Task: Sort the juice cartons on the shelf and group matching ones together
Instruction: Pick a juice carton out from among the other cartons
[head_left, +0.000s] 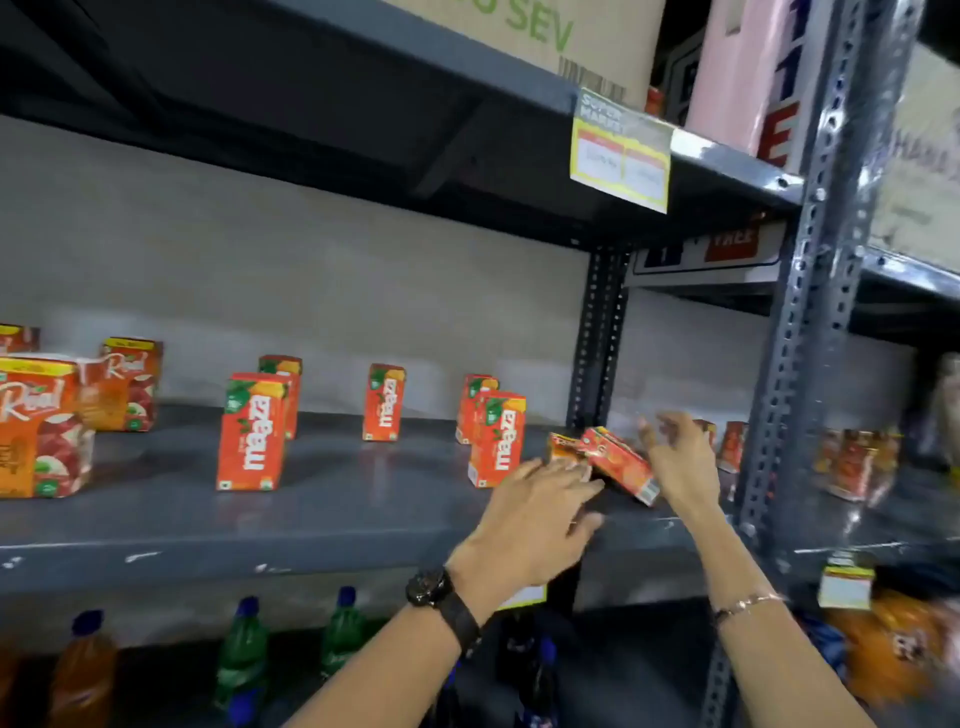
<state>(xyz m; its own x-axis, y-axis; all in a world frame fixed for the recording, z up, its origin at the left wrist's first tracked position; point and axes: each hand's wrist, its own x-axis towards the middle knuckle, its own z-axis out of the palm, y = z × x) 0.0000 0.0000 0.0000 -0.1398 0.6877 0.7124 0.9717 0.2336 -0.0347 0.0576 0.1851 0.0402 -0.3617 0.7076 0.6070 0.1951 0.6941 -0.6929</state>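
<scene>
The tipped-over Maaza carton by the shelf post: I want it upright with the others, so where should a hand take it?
Grip the tipped carton across its long side faces, coming from the front right, where the right hand is open. It lies slanted, one end toward the shelf edge.
</scene>
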